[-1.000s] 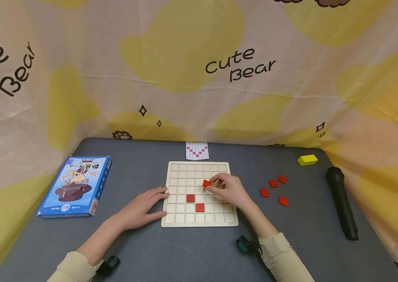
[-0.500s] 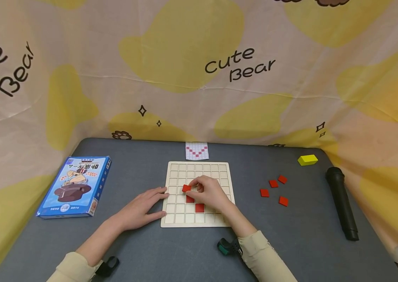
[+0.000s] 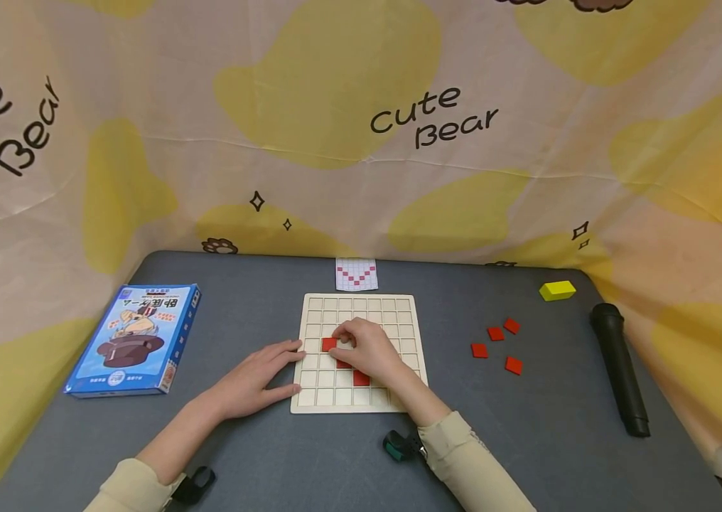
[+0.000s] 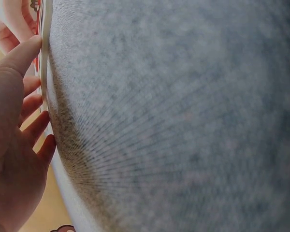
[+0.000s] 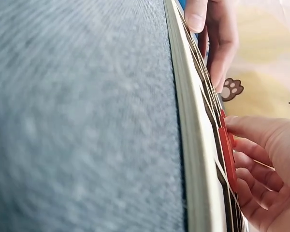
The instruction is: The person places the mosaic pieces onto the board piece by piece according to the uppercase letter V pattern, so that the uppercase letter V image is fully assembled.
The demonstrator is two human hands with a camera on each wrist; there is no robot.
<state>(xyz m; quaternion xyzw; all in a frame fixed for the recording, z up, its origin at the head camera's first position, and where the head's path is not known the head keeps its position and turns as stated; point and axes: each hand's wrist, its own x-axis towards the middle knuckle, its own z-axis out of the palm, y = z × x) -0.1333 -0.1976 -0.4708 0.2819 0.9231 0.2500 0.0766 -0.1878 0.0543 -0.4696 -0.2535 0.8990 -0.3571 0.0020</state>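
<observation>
A cream square grid board (image 3: 361, 400) lies on the grey table. My left hand (image 3: 251, 379) rests at its left edge, fingers extended, thumb and fingertips touching the rim. Over the board, my right hand (image 3: 370, 348) pinches a red square tile (image 3: 328, 345) by its right side, low at a cell left of centre. Two more tiles sit in cells diagonally below: one red tile (image 3: 342, 364) partly behind the hand, and another red tile (image 3: 362, 379). In the right wrist view the right thumb and fingers (image 5: 251, 126) are close against the red tiles on the board.
Several loose red tiles (image 3: 495, 333) lie right of the board. Beyond them are a yellow block (image 3: 556, 291) and a black microphone (image 3: 620, 370). A pattern card (image 3: 357, 274) lies behind the board. A blue game box (image 3: 133, 341) lies at left.
My right hand has carried the red tile left and down across the board, lowering it to a cell above and left of the other two. My left hand stays at the rim.
</observation>
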